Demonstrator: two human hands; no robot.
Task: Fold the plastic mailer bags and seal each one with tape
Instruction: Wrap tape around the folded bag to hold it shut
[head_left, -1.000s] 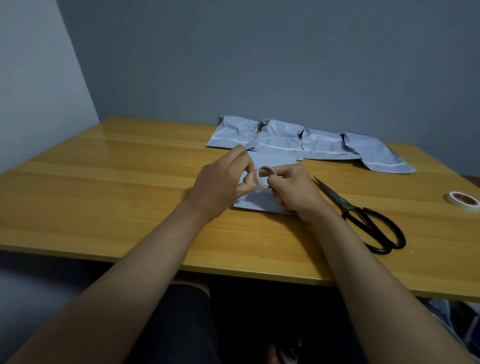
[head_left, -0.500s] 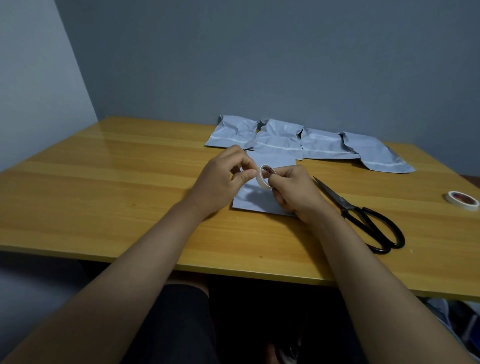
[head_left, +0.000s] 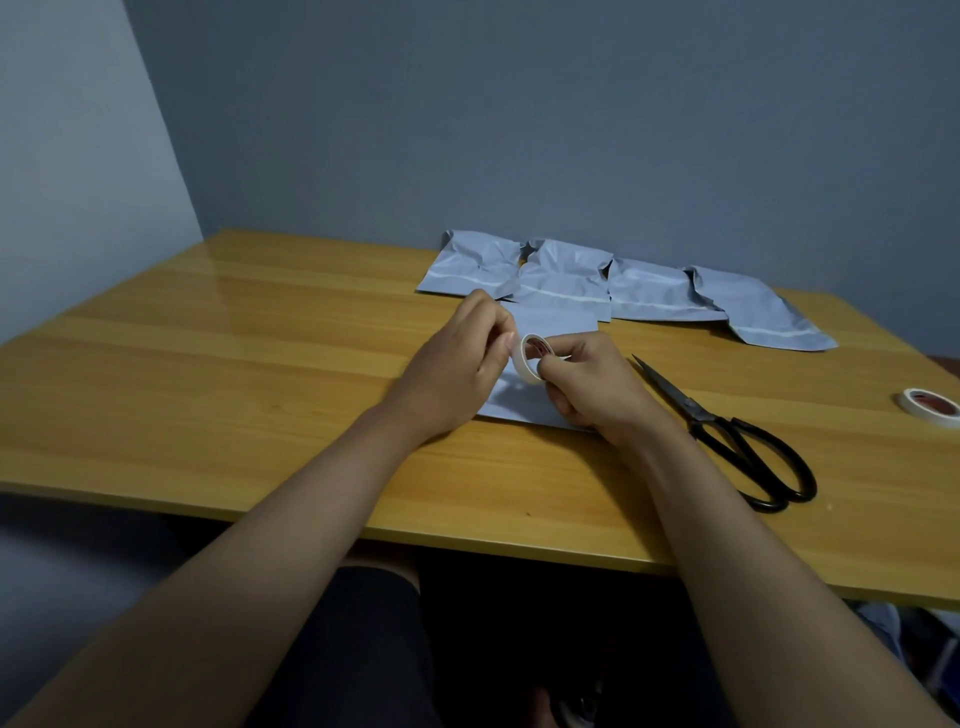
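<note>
Wooden table (head_left: 208, 364) — tape roll (head_left: 531, 358) now lifted above folded mailer (head_left: 550, 325); right hand (head_left: 592, 389) grips roll, left fingers (head_left: 501, 338) pinch for tape end — sealing about to start.

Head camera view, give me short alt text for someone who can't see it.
Two hands hold a small roll of white tape over a folded grey mailer bag on a wooden table; the left hand pinches at its edge. Black scissors and a second tape roll lie to the right.
</note>
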